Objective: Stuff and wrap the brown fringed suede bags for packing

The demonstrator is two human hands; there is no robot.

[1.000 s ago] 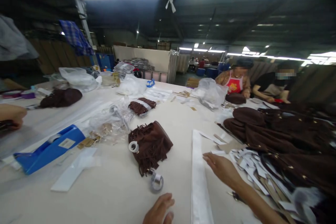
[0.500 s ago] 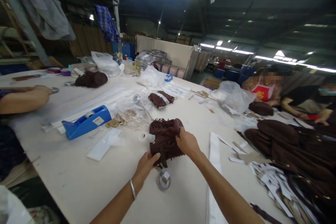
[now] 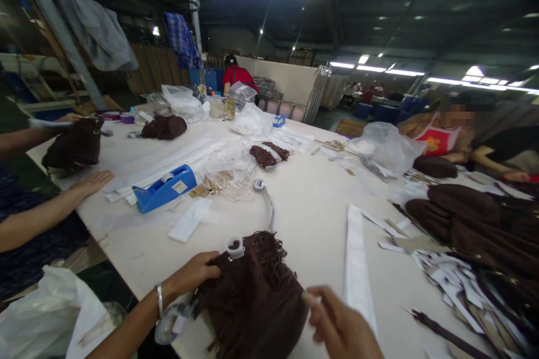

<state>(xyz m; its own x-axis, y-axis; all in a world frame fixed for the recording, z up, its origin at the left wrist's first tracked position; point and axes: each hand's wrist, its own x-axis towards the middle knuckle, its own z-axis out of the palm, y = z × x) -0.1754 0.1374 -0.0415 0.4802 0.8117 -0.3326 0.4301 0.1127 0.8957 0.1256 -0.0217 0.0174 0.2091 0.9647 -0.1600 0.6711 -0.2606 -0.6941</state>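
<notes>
A brown fringed suede bag (image 3: 256, 297) sits at the near edge of the white table (image 3: 307, 207). My left hand (image 3: 193, 275), with a bracelet on the wrist, is closed on the bag's left side. A small white roll (image 3: 234, 247) sits on top of the bag. My right hand (image 3: 337, 325) hovers just right of the bag, blurred, its fingers loosely curled and apart from the bag. A clear tape roll (image 3: 170, 322) hangs below my left wrist.
A blue tape dispenser (image 3: 164, 189), a long white strip (image 3: 357, 263), paper scraps (image 3: 446, 275) and a pile of brown bags (image 3: 471, 224) lie on the table. A co-worker's arms (image 3: 46, 207) reach in from the left, one holding a brown bag (image 3: 73, 146). Other people sit at the far right.
The bag has been pulled toward me to the table's near edge. My right hand has let go of it and drawn back. The view has turned left.
</notes>
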